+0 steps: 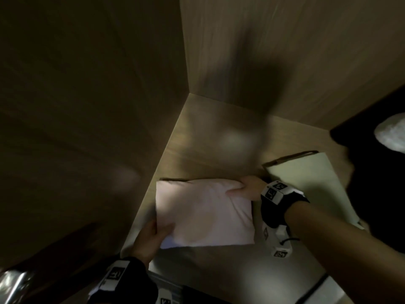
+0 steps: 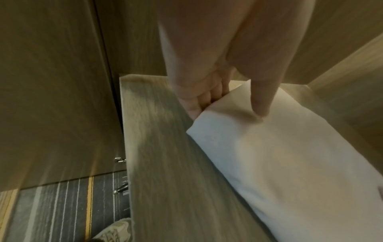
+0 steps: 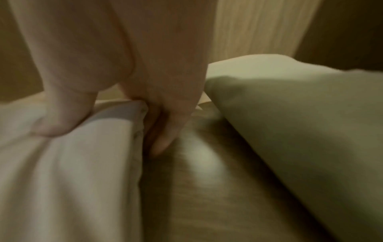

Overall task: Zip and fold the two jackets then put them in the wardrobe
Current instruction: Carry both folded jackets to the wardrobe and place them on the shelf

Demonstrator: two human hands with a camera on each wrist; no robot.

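Folded pale pink fabric jacket (image 1: 203,213) laid on the wooden wardrobe shelf (image 1: 197,139), near corner pinched by the left hand (image 1: 151,235), far right corner gripped by the right hand (image 1: 247,188), folded pale green jacket (image 1: 306,183) lying just beside it.

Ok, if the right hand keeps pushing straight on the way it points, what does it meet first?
Probably nothing soon: beyond the right hand, gripping the pink jacket, lies bare wardrobe shelf, then the back wall. Depth is unclear.

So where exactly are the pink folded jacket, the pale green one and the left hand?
pink folded jacket (image 1: 203,213): head view, middle of its top face.
pale green folded jacket (image 1: 306,183): head view, its flat top.
left hand (image 1: 151,235): head view, back of the hand.
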